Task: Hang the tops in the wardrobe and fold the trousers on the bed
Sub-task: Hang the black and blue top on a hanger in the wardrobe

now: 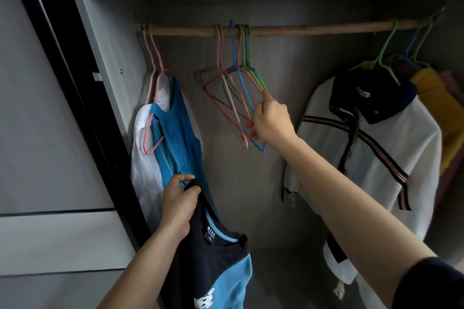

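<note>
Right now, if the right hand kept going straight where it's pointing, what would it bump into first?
The bunch of empty hangers; the right hand is pinching them. Behind them, probably the wardrobe's back wall.

One wide-angle camera, worn on the person's head, faces forward into the open wardrobe (105, 63) from close range; the hanging rail (301, 29) crosses the upper frame, arms (339, 183) entering from below.

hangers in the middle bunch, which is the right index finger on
The rightmost green hanger; the right hand's fingertip touches its shoulder. The pink hangers and blue hanger hang further left.
</note>
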{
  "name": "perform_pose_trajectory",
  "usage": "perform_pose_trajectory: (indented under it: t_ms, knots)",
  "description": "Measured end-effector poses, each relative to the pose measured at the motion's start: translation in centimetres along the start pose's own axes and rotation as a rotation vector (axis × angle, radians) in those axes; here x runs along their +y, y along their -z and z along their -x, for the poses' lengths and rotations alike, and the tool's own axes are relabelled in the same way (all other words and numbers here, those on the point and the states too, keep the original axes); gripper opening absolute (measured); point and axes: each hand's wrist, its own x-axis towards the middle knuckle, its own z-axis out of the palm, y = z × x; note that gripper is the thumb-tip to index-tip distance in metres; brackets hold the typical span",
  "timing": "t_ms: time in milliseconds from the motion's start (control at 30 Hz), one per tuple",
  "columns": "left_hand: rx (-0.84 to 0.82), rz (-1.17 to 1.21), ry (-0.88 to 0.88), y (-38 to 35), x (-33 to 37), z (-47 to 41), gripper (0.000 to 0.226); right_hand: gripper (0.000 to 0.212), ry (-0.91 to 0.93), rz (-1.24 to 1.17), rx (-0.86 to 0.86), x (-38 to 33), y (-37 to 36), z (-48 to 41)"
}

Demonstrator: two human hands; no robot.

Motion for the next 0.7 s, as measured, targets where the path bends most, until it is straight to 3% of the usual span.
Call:
perform_pose_trajectory:
  t_ms: [100, 200, 367, 700]
  knots:
    - [-0.022, 0.005, 0.011, -0.3, -0.1, 0.2, 0.031, 0.01, -0.013, 0.151, -0.039, -0.2, 0.8, -0.3]
    - [-0.039, 0.019, 0.018, -0.5, -0.1, 0.5, 0.031, 0.017, -0.027, 0.163, -0.075, -0.2, 1.0, -0.7]
    - [-0.035, 0.02, 0.014, -0.2, 0.4, 1.4, 0.031, 0.035, -0.071, -0.028, -0.013, -0.9, 0.0, -0.7]
    - [-0.03, -0.01, 0.011, 0.7, 0.1, 1.9, 0.031, 0.033, 0.01, -0.075, 0.183, 0.9, 0.7, 1.4]
